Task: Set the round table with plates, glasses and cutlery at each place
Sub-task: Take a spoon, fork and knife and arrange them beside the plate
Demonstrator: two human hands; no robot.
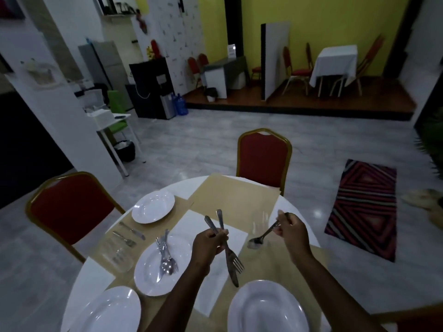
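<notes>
Nearest me, at six o'clock, a white plate (266, 307) at the table edge; at seven o'clock, a second near plate (107, 310), partly cut off. My left hand (208, 246), fingers curled tight together around two handles, grips a fork (236, 259) and a knife (231, 271) crossed over each other, tines and blade pointing down toward the six o'clock plate, handles rising past my knuckles. My right hand (288, 226), at one o'clock from the left, pinches the handle of a spoon (257, 240) between thumb and curled fingers, bowl hanging low above the tan placemat (275, 262). Just beside the spoon, a clear glass (260, 225), blurred. At nine o'clock, a centre-left plate (148, 269) carrying a loose bundle of cutlery (165, 257): forks and spoons, exact count unclear. Left of it, a second clear glass (117, 255). Beyond that, at ten o'clock, a laid place: two pieces of flatware (130, 232) lying side by side on the mat, with a far plate (153, 206) just past them. The round table (182, 185), white, bears further tan mats toward twelve o'clock. Two red chairs with gold frames: one (263, 159) at twelve o'clock, one (72, 209) at ten o'clock. On the floor at two o'clock, a striped rug (364, 207).
</notes>
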